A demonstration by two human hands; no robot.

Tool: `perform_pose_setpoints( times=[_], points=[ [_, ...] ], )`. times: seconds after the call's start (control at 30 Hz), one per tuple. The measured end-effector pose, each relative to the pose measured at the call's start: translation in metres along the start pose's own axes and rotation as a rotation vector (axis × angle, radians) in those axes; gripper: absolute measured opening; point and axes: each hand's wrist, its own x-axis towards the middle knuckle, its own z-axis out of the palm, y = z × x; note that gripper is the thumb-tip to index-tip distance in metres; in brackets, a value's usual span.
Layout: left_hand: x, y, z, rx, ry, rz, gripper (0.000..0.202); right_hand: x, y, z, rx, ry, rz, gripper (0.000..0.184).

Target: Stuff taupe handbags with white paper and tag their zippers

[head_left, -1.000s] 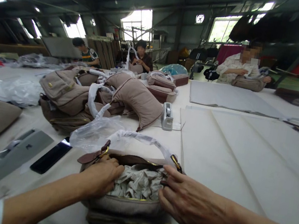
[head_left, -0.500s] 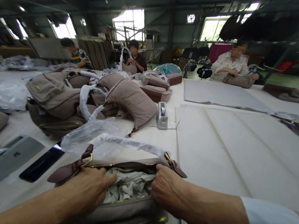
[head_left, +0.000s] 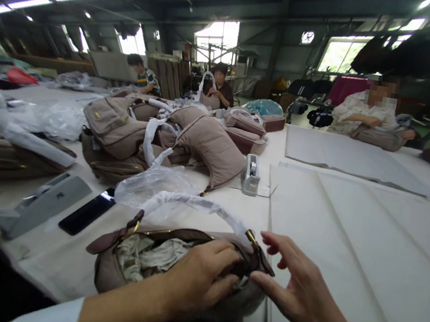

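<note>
A taupe handbag (head_left: 115,276) lies open on the table in front of me, stuffed with crumpled grey paper (head_left: 143,256). Its handle (head_left: 192,203) is wrapped in clear plastic. My left hand (head_left: 200,281) reaches across the bag's mouth and pinches its right end near the brown strap tab (head_left: 260,258). My right hand (head_left: 293,285) hovers just right of that tab with fingers spread, its thumb touching the bag's end.
A pile of taupe bags (head_left: 153,137) sits beyond, with a tape dispenser (head_left: 251,175) to its right. A black phone (head_left: 87,210) and grey card (head_left: 42,204) lie to the left. White paper sheets (head_left: 356,221) cover the right side. Three people sit at the far edge.
My left hand has crossed from the bag's left end to its right end. My right hand has let go of the bag and opened.
</note>
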Motion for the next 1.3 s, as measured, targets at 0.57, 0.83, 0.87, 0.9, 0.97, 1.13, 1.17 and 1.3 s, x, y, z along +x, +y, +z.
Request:
perform_pose_setpoints(
  times=[0.57, 0.83, 0.87, 0.9, 0.97, 1.13, 1.17, 1.3],
  points=[
    [0.007, 0.004, 0.028, -0.492, 0.124, -0.361, 0.004, -0.024, 0.0, 0.05, 0.537, 0.244, 0.345, 0.02],
    [0.024, 0.02, 0.02, -0.725, 0.055, -0.406, 0.019, -0.015, 0.001, 0.038, 0.358, 0.155, 0.199, 0.02],
    [0.024, 0.021, 0.019, -0.728, 0.057, -0.402, 0.019, -0.014, 0.002, 0.037, 0.336, 0.14, 0.176, 0.02],
    [0.024, 0.021, 0.018, -0.754, 0.046, -0.403, 0.019, -0.014, 0.003, 0.036, 0.325, 0.135, 0.156, 0.02],
    [0.023, 0.019, 0.019, -0.877, -0.014, -0.432, 0.021, -0.016, 0.006, 0.039, 0.325, 0.149, 0.126, 0.021],
    [0.014, 0.009, 0.02, -1.044, -0.093, -0.651, 0.019, -0.029, 0.018, 0.056, 0.231, 0.299, 0.164, 0.027],
    [0.012, 0.008, 0.019, -0.971, -0.069, -0.632, 0.018, -0.03, 0.018, 0.059, 0.204, 0.33, 0.177, 0.028],
    [0.002, 0.006, 0.014, -0.548, 0.043, -0.505, 0.02, -0.029, 0.012, 0.064, 0.099, 0.417, 0.174, 0.03]
  ],
)
